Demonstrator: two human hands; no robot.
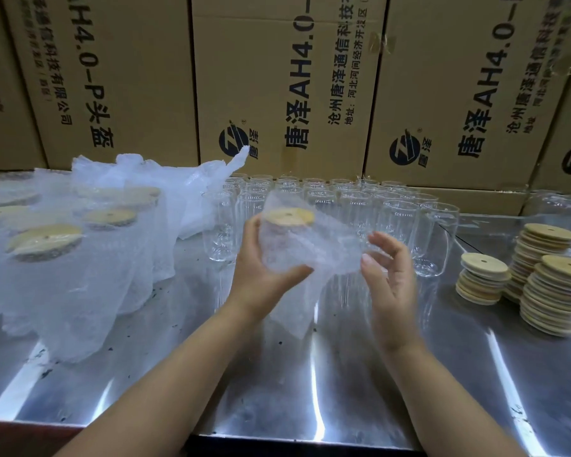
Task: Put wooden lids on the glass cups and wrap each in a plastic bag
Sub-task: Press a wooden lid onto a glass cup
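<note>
My left hand grips a glass cup above the steel table, thumb curled across its lower part. A wooden lid sits on the cup, and a clear bubble-wrap bag is draped over both, hanging down toward the table. My right hand is just right of the cup, fingers loosely curled against the bag's loose side; whether it pinches the plastic I cannot tell.
Several bare glass cups stand in rows behind. Wrapped, lidded cups crowd the left side with loose bags. Stacks of wooden lids stand at right. Cardboard boxes wall the back; the steel table ends near me.
</note>
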